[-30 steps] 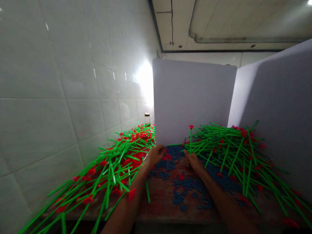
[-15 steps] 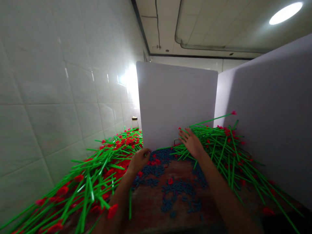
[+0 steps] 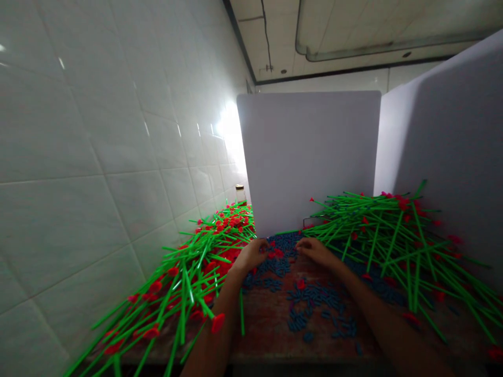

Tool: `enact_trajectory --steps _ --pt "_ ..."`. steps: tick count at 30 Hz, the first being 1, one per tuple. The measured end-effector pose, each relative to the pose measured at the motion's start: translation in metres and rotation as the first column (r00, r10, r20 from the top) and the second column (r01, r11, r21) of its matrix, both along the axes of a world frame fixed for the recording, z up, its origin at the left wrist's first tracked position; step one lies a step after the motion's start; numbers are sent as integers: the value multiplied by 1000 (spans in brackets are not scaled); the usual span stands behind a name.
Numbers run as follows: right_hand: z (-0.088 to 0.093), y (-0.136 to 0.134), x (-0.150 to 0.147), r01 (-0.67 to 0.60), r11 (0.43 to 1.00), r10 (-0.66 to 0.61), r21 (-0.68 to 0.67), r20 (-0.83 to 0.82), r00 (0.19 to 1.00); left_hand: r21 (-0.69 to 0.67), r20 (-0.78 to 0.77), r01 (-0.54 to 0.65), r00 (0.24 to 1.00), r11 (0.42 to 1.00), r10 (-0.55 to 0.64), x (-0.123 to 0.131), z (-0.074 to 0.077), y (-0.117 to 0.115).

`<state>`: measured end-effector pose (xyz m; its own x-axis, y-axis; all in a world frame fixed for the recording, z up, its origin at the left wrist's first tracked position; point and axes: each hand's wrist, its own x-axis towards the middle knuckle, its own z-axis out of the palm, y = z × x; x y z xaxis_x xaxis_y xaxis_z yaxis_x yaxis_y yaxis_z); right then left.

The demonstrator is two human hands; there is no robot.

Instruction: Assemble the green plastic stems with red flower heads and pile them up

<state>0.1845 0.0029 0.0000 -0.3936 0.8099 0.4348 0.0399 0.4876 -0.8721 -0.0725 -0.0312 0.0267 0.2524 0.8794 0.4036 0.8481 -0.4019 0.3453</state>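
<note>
My left hand [image 3: 252, 255] is at the left edge of a heap of small dark blue pieces [image 3: 280, 266], its fingers curled together. Across from it, my right hand [image 3: 315, 251] hovers over the heap's right side with thumb and fingertips pinched. Whatever either hand holds is too small or hidden to make out. Between them, a few red flower-shaped pieces [image 3: 277, 253] lie on the blue ones. Green sticks with red tips [image 3: 210, 246] are piled beside my left forearm. More green sticks [image 3: 377, 230] form a heap to the right of my right hand.
A wooden table [image 3: 267, 324] carries everything, with more blue pieces scattered near its front. An upright pale panel [image 3: 310, 157] closes off the back, and another panel [image 3: 451, 141] stands at right. A tiled wall [image 3: 133, 146] runs along the left. Behind the left pile stands a jar [image 3: 240, 196].
My right hand has left the right-hand stick heap and come down toward my left hand, its spread fingers now pinched. The stick angled up there now lies lower. The view has shifted slightly.
</note>
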Motion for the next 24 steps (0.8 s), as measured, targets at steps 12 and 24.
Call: enact_trajectory --steps 12,24 --pt "-14 -1 10 -26 999 23 34 87 996 -12 -2 22 1000 1000 -22 2 -12 8" --pt "-18 -19 -4 -15 974 -63 224 338 939 -17 173 108 980 994 -104 11 2 0"
